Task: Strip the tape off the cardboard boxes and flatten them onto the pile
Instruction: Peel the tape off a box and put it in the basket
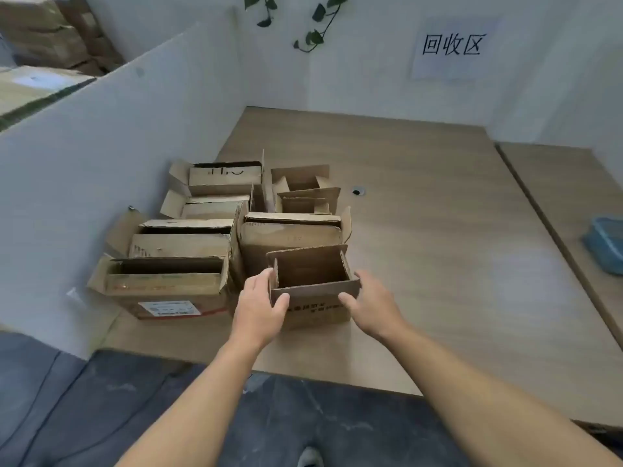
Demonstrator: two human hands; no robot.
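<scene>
On the pale wooden bench (438,264), left hand (259,306) and right hand (372,303) clasp a small open brown cardboard box (313,269) by its sides.

The support surface is a light wood-grain tabletop (438,247). A straight seam (539,214) separates it from an adjoining tabletop (556,170) on the right, which carries a blue container (606,244) at the frame edge. A round cable hole (358,191) is set in the main surface. A cluster of open cardboard boxes stands on the left portion, touching one another. The labelled box (168,298) is front-left, with a second box (182,241) directly behind it. A wide box (290,237) occupies the centre. The small open box (313,291) stands upright in front of the wide box, nearest the front edge.
</scene>
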